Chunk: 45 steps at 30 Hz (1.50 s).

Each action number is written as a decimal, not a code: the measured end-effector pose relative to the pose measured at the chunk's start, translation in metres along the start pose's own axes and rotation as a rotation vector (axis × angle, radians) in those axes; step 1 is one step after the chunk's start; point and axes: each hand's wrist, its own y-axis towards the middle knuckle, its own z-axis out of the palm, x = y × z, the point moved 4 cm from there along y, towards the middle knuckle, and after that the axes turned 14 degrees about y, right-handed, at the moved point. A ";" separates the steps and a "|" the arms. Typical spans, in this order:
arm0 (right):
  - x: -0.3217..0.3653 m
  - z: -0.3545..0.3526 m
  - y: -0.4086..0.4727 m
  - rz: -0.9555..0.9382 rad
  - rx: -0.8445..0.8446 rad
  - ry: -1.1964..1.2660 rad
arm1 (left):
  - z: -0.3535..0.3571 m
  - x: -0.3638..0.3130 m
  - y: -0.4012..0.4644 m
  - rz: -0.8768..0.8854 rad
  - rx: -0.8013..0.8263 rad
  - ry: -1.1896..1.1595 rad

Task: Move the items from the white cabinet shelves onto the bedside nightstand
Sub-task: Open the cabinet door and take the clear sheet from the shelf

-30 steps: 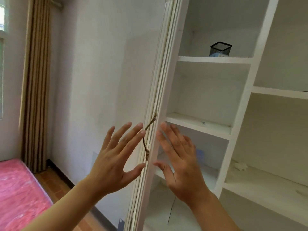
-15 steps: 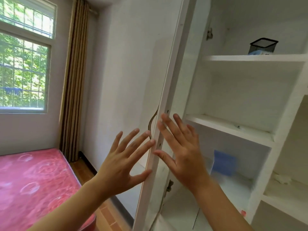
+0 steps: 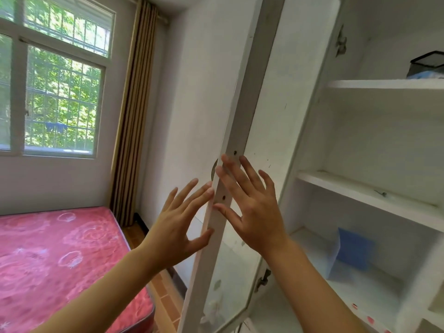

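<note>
White cabinet (image 3: 374,140) on the right, door (image 3: 230,164) swung out edge-on, red bed (image 3: 60,255) lower left under a window (image 3: 55,92) and curtain (image 3: 131,116). Left hand (image 3: 179,227) raised on the door's outer side, fingers straight and spread, tips at the door edge; right hand (image 3: 252,212) on the inner side, fingers spread too, fingertips laid across the edge. Up on the top shelf at far right, black mesh cup (image 3: 427,64); in the lower shelf, blue sheet (image 3: 354,248) leaning against the back.

cabinet (image 3: 374,131): white
mattress (image 3: 60,255): pink, ring pattern
curtain (image 3: 131,116): tan stripes
mesh basket (image 3: 427,64): black
folder (image 3: 353,251): blue
</note>
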 end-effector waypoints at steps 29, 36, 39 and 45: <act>-0.004 0.012 -0.037 0.161 -0.018 0.186 | -0.013 -0.025 -0.029 -0.299 -0.005 -0.058; -0.018 -0.005 -0.108 0.266 0.041 0.244 | -0.005 -0.093 -0.060 -0.280 -0.093 -0.044; -0.030 -0.016 -0.151 0.341 0.080 0.252 | 0.012 -0.121 -0.071 -0.337 -0.061 -0.092; -0.063 -0.037 -0.227 0.486 0.131 0.296 | 0.064 -0.175 -0.078 -0.414 0.034 -0.220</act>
